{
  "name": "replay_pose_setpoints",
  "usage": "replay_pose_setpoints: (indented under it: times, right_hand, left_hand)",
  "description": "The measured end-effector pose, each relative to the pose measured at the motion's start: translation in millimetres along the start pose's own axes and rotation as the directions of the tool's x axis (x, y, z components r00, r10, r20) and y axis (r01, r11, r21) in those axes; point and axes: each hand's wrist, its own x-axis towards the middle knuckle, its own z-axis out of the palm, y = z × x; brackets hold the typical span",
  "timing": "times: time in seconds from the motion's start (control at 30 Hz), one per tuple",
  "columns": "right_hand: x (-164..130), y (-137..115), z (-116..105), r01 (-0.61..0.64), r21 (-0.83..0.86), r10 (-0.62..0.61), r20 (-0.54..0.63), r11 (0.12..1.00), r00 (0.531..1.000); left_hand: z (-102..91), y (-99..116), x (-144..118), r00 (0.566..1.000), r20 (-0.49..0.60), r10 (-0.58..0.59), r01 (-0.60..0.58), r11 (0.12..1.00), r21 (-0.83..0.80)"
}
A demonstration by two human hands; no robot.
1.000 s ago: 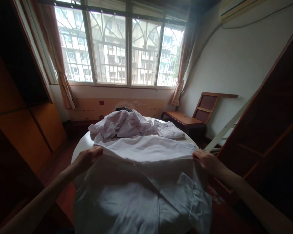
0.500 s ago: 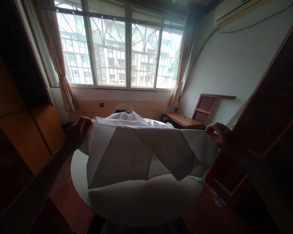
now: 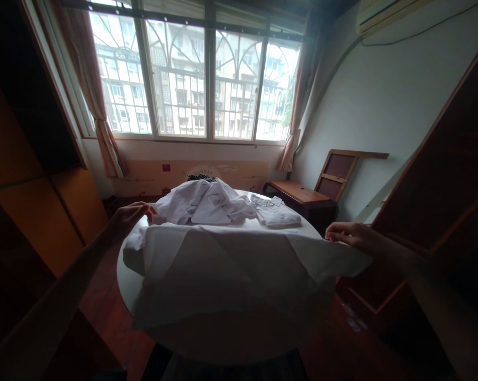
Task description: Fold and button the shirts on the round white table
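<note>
A wide white cloth garment (image 3: 231, 264) spreads over the near half of a round white table (image 3: 239, 338), its front part hanging low and blurred. My left hand (image 3: 133, 214) hovers just above the garment's far left corner, fingers loosely apart and clear of the cloth. At the far right edge, my right hand (image 3: 350, 234) is bent over the fabric with its fingers spread a little; whether the fingertips touch it is hard to see. Behind lie a heap of crumpled white garments (image 3: 207, 201) and a folded white shirt (image 3: 277, 210).
A striped dark item (image 3: 201, 177) shows behind the heap. Past the table stand a low wooden bench (image 3: 302, 191) and a framed wooden panel (image 3: 337, 169), right of a barred window (image 3: 179, 84). Wooden cabinets (image 3: 64, 222) flank the left side; a dark red wooden piece (image 3: 433, 201) leans at the right.
The garment's raised edge has dropped toward the table, out of both hands' pinch. Its right end has flared outward. My hands have lowered, and the heap and folded shirt behind show more.
</note>
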Motion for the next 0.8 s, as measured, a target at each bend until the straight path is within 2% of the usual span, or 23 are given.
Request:
replay_pose_setpoints:
  times: [0.1, 0.2, 0.27, 0.33, 0.43, 0.5, 0.6, 0.7, 0.8]
  right_hand:
    - [2.9, 5.4, 15.6, 0.022, 0.036, -0.026, 0.129, 0.999, 0.991]
    - [4.5, 2.6, 32.6, 0.04, 0.066, -0.049, 0.139, 0.997, 0.989]
    - [3.3, -3.0, 40.9, 0.019, 0.141, -0.046, 0.192, 0.99, 0.98]
    - [-0.5, -8.2, 47.7, -0.007, 0.21, -0.052, 0.273, 0.978, 0.961]
    - [-9.5, -10.2, 59.0, 0.012, 0.19, -0.081, 0.363, 0.982, 0.928]
    - [-15.4, -7.0, 67.8, 0.031, 0.128, -0.081, 0.413, 0.991, 0.907]
    - [-20.4, 3.1, 78.7, 0.016, 0.105, -0.061, 0.443, 0.994, 0.894]
    - [-19.7, 17.1, 83.7, -0.027, 0.113, -0.011, 0.321, 0.993, 0.947]
    - [-17.7, 27.5, 87.2, -0.051, 0.032, 0.044, 0.195, 0.998, 0.98]
  left_hand:
    - [10.0, -12.9, -6.7, 0.991, 0.122, -0.059, 0.057, 0.998, 0.021]
    - [23.0, -13.2, -10.8, 0.966, 0.23, -0.12, 0.096, 0.989, 0.115]
    - [30.7, -10.3, -13.1, 0.939, 0.301, -0.168, 0.124, 0.979, 0.16]
    - [37.6, -9.3, -16.7, 0.878, 0.424, -0.222, 0.15, 0.969, 0.197]
    - [48.5, -12.7, -26.8, 0.746, 0.611, -0.265, 0.116, 0.955, 0.272]
    - [55.3, -15.0, -35.2, 0.713, 0.652, -0.257, 0.055, 0.948, 0.314]
    - [60.0, -14.5, -44.0, 0.736, 0.642, -0.213, -0.023, 0.941, 0.338]
    - [55.6, -14.2, -43.9, 0.815, 0.561, -0.148, -0.076, 0.931, 0.357]
    - [50.4, -20.7, -39.3, 0.885, 0.435, -0.166, -0.037, 0.906, 0.422]
